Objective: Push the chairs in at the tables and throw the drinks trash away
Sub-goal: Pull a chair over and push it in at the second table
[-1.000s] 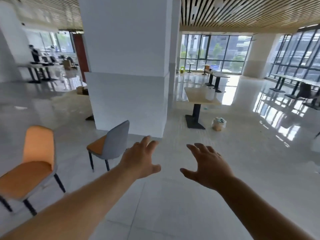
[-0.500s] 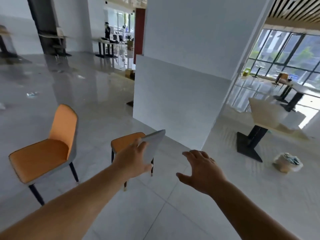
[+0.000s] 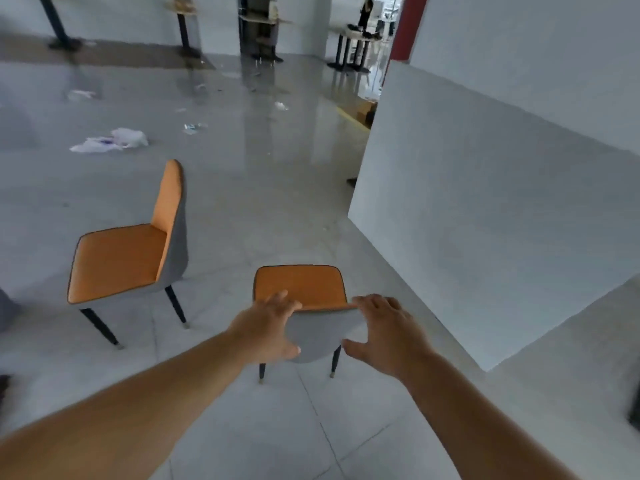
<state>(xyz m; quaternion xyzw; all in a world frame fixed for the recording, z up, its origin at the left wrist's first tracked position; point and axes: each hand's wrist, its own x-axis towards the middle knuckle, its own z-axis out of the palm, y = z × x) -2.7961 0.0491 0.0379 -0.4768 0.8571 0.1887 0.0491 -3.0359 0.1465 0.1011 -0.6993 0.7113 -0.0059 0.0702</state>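
A chair with an orange seat (image 3: 299,285) and a grey back stands just in front of me, its back toward me. My left hand (image 3: 266,327) holds the back's top left, fingers over the upper edge and thumb on the grey shell. At the back's top right corner my right hand (image 3: 384,330) has its fingers spread, fingertips touching the edge, thumb off to the side. A second, matching chair (image 3: 117,261) stands to the left, facing left. White plastic bags (image 3: 110,140) and small clear litter (image 3: 194,127) lie on the floor farther off.
A wide white pillar (image 3: 485,202) rises close on the right of the near chair. Tables on dark pedestal legs (image 3: 183,15) line the far wall, and a person (image 3: 365,12) stands at the far back. Glossy grey tile floor surrounds both chairs.
My view has swung left and down. Both hands have come onto the near chair's back; the left hand now curls over its top edge, the right hand reaches the other corner.
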